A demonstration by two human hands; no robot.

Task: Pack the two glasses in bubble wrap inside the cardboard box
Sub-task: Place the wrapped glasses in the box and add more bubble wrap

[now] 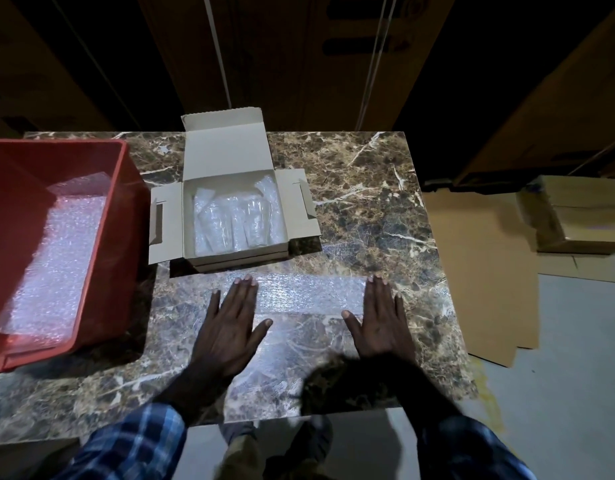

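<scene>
Seen from above, a person stands at a brown marbled counter (pixel 368 188) with both hands laid flat, fingers straight and together, pressing down on a sheet of clear bubble wrap (pixel 299 306) spread across the near half of the surface. The left hand (pixel 231 323) rests on the sheet's left part and the right hand (pixel 380 320) on its right part; neither grips anything. A folded band of the sheet runs between the fingertips. At 12 o'clock from the hands, just beyond the sheet's far edge, sits the open cardboard box (pixel 226 161), its lid standing up and side flaps spread. Inside it lie bubble-wrapped bundles (pixel 237 220), which appear to be the two glasses already wrapped and placed, though the glass itself cannot be made out. At 9 o'clock a red plastic bin (pixel 108 237) holds more bubble wrap. The packing seems nearly finished; the likely step is smoothing or folding this spare sheet, and the next move would call for lifting it as padding over the bundles, then closing the flaps.
</scene>
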